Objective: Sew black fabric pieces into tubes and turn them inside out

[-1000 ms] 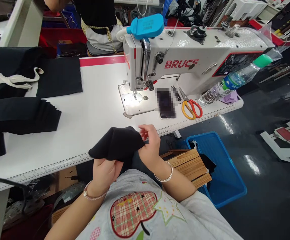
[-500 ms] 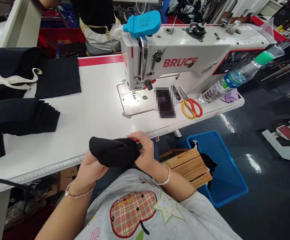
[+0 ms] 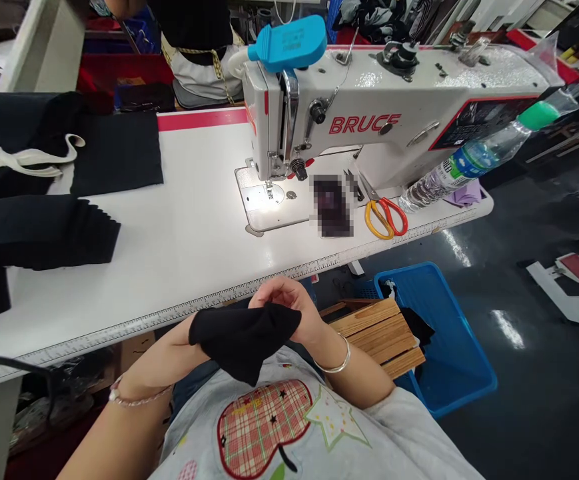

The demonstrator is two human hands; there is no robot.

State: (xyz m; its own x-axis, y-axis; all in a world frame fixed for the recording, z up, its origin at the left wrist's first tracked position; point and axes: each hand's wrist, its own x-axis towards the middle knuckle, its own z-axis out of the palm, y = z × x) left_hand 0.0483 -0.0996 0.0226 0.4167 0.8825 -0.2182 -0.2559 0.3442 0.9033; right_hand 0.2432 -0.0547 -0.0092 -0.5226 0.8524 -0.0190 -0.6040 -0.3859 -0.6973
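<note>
A piece of black fabric (image 3: 246, 337) hangs between my two hands, in front of the table's front edge. My left hand (image 3: 176, 353) reaches into or behind the fabric's left end, its fingers hidden by the cloth. At the right end, my right hand (image 3: 294, 310) holds the fabric with curled fingers. Beyond my hands stands a white sewing machine (image 3: 359, 127), its lamp lighting the needle plate (image 3: 269, 197). Black cut pieces (image 3: 44, 233) lie stacked on the table's left side, with a white strap (image 3: 29, 158) on the cloth behind them.
Scissors (image 3: 386, 217), a blurred dark object (image 3: 333, 207) and a water bottle (image 3: 469, 163) are on the white table (image 3: 194, 233). A wooden slatted seat (image 3: 376, 333) and a blue bin (image 3: 459, 347) stand below right. Another person (image 3: 194, 40) is behind the machine.
Both hands have come down and nearer my body with the black fabric. The fabric has opened out, and one corner now hangs down. My left fingers have gone behind it.
</note>
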